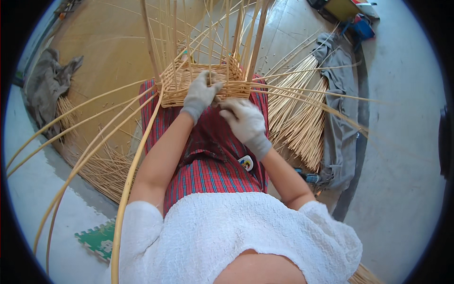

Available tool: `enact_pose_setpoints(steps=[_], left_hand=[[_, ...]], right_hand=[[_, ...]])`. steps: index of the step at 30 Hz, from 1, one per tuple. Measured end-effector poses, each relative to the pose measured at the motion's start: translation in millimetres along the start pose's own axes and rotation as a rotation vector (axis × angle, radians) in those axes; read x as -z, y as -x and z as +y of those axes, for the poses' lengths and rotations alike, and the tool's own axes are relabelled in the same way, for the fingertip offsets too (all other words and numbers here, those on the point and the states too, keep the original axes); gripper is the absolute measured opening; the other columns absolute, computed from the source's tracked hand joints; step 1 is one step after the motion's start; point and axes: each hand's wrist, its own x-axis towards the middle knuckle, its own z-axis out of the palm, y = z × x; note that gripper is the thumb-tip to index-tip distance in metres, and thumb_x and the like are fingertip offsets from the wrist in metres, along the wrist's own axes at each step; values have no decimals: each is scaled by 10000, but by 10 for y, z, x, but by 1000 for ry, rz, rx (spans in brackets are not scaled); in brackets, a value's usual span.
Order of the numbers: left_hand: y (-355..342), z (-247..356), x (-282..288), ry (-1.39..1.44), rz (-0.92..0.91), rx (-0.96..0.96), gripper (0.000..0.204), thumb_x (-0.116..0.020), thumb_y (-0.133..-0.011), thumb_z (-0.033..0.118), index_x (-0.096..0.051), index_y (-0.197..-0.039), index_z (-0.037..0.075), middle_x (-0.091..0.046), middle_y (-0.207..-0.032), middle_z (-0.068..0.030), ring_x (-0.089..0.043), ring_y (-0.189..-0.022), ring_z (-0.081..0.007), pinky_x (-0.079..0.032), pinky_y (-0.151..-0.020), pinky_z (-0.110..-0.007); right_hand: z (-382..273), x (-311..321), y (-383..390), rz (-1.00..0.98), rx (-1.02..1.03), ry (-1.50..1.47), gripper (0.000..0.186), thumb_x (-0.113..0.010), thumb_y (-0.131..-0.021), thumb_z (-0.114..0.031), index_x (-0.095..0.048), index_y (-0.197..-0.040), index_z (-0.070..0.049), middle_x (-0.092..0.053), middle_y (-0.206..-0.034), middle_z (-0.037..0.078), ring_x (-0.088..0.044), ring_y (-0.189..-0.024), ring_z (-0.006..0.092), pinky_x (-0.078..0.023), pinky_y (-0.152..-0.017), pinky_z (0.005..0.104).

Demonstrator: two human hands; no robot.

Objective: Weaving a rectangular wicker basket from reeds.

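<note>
A half-woven wicker basket (175, 97) rests across my lap, with upright stakes rising from its sides. My left hand (201, 92), in a pale work glove, is closed on the near wall, thumb and fingers at the rods there. Just below and to the right, my right hand (243, 119), gloved too and slightly blurred, is closed with its fingers curled at the lower edge of that wall. What its fingertips pinch is hidden. Long bent rods (130, 182) sweep out to the left, and more long rods (326, 107) stretch to the right.
A red plaid apron (213, 177) covers my lap. Bundled cut rods (302, 128) lie on the right beside a grey cloth (341, 137). Another grey cloth (47, 90) lies at left, above loose rods (106, 168). A blue container (363, 29) stands far right; a green foam mat (99, 240) lies lower left.
</note>
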Motion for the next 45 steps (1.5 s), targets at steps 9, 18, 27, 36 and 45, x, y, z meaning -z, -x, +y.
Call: enact_pose_setpoints(steps=[9,18,27,36,45], left_hand=[[807,-515,869,-699,184,-318,814,-727,-802,152,-366,-1517,295,-536,-1301,-102,-662,-959,-346,-564,-795,-423],[1176,-507,1156,412,448,-72,247,-640,-984,148,-593,-1176,-1,-668,-895,-81,-637,-707,-124,-551,-639,-285],[1271,-1377,1027,273,430,-393,437,-639,-958,70,-496,-1367,10,-675,-1075,-145,-630,-945,-140,-525,-894,-302],[1226,70,1365,502,262,-423,428,-489,-1048,175,-413,-1445,33,-471,-637,24,-500,-657,-94,-556,-797,-327],[1362,-472,936,638,459,-479,420,-430,-1071,398,-551,-1115,-2,-470,-713,-9,-506,-697,-131,-516,-951,-444]], right_hand=[[-108,-24,-542,-343,-139,737,760,-771,-723,-511,-508,-1417,-346,-566,-1289,89,-485,-1279,291,-210,-1129,610],[-618,-201,-64,62,36,30,604,-794,-754,-293,-586,-1314,-202,-610,-1207,84,-549,-1190,311,-394,-1055,467],[-1999,-622,-5,-307,851,-444,306,-711,-829,-393,-705,-971,-121,-697,-989,98,-672,-970,293,-532,-862,416],[-1420,-44,231,-554,545,-329,286,-686,-831,-390,-661,-750,-117,-656,-688,91,-663,-717,307,-519,-722,429],[257,-455,-585,85,-142,-1614,294,-458,-1067,-288,-577,-1011,-26,-527,-715,24,-606,-744,159,-503,-636,350]])
